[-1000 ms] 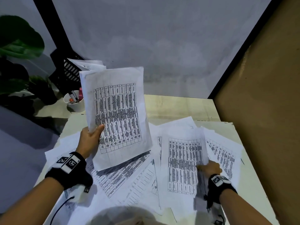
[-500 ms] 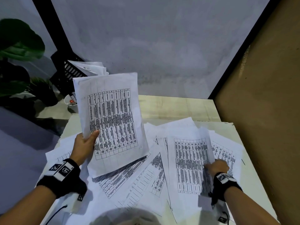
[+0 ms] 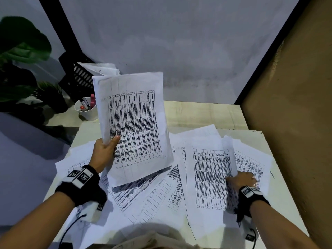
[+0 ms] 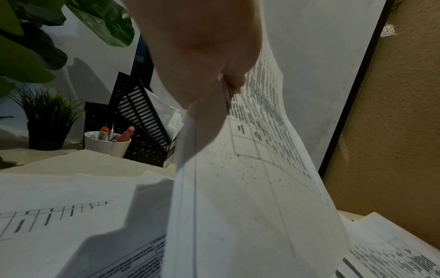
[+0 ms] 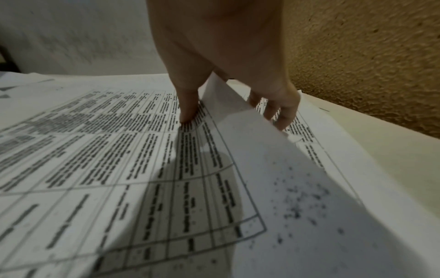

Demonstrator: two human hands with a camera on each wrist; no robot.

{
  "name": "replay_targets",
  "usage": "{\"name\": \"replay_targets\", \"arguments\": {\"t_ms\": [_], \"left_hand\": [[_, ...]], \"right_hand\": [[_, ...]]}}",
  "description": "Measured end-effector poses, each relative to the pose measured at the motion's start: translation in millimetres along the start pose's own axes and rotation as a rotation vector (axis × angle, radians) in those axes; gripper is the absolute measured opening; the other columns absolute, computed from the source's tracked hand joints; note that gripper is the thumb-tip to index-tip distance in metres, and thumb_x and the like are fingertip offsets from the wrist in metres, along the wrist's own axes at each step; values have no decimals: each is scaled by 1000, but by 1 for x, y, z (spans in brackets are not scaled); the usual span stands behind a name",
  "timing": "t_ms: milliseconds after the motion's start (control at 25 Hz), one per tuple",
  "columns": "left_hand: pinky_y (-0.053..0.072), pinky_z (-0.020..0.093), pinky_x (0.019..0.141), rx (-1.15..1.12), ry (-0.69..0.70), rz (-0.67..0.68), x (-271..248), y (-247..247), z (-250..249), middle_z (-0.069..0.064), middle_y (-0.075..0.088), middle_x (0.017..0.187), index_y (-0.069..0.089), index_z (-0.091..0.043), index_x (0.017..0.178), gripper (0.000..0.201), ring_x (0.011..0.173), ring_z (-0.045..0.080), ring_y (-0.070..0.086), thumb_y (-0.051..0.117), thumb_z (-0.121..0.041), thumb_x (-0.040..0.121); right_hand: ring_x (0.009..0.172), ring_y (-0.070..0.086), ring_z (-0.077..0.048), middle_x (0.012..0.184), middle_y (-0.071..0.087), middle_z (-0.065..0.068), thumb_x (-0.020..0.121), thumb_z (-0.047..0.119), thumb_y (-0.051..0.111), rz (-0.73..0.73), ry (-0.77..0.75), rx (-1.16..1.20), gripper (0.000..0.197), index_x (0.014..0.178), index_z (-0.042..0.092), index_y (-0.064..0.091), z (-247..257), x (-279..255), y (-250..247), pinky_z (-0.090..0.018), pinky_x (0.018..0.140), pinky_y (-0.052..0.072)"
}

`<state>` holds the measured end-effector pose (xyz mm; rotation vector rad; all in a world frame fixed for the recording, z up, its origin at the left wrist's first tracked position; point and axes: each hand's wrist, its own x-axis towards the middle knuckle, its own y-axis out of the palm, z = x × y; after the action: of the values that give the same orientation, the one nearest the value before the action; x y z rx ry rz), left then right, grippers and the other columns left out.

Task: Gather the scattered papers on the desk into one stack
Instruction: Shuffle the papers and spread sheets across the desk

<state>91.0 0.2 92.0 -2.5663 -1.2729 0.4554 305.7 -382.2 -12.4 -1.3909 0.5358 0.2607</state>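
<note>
Printed table sheets lie scattered and overlapping [image 3: 152, 191] across the pale desk [image 3: 206, 114]. My left hand [image 3: 106, 150] holds a small stack of papers [image 3: 136, 126] raised upright over the desk's left half, thumb on the front; the left wrist view shows the same hand [image 4: 202, 47] pinching that stack [image 4: 250, 188] by its edge. At the right, my right hand [image 3: 241, 179] pinches the right edge of a flat sheet [image 3: 210, 177]. Close up, the thumb [image 5: 188, 109] presses on top of it, and the fingers [image 5: 283, 112] sit under the curled-up edge, on another sheet [image 3: 251, 162] below.
A white cup of pens [image 3: 88, 109] and a black file rack holding papers [image 3: 79, 78] stand at the desk's back left, with plants [image 3: 21, 51] beyond. A rough brown wall [image 3: 296, 123] borders the right edge, a grey wall the back.
My right hand has slid rightward to the sheet's right edge, which now curls up between thumb and fingers. The left hand keeps its stack raised in much the same place.
</note>
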Motion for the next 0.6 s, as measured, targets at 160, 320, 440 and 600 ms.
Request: {"name": "replay_targets", "arguments": {"t_ms": [160, 320, 440, 600], "left_hand": [[32, 27, 50, -22, 3, -5, -2, 1, 0, 8, 37, 57, 46, -5, 69, 29, 49, 19, 36, 55, -22, 90], [31, 28, 51, -16, 4, -10, -6, 3, -3, 7, 36, 54, 42, -9, 61, 34, 48, 19, 35, 55, -21, 90], [31, 26, 52, -11, 7, -10, -9, 7, -5, 7, 36, 54, 41, -9, 60, 35, 49, 18, 35, 54, -21, 90], [33, 26, 51, -14, -1, -13, -13, 10, -5, 8, 36, 55, 40, -7, 63, 35, 50, 20, 37, 53, -24, 91]], "right_hand": [[116, 43, -36, 128, 38, -22, 80, 43, 66, 32, -28, 30, 54, 119, 6, 56, -1, 7, -4, -41, 93, 42], [97, 60, -30, 94, 61, -13, 74, 50, 68, 37, -71, 33, 50, 101, 9, 65, -5, 11, -5, -42, 91, 49], [86, 60, -30, 89, 62, -17, 82, 33, 66, 15, -93, 185, 38, 103, 1, 62, -8, -1, -13, -34, 79, 49], [88, 63, -35, 99, 67, -25, 85, 17, 62, -83, -97, 265, 31, 103, -8, 62, -22, -17, -21, -29, 65, 44]]}}
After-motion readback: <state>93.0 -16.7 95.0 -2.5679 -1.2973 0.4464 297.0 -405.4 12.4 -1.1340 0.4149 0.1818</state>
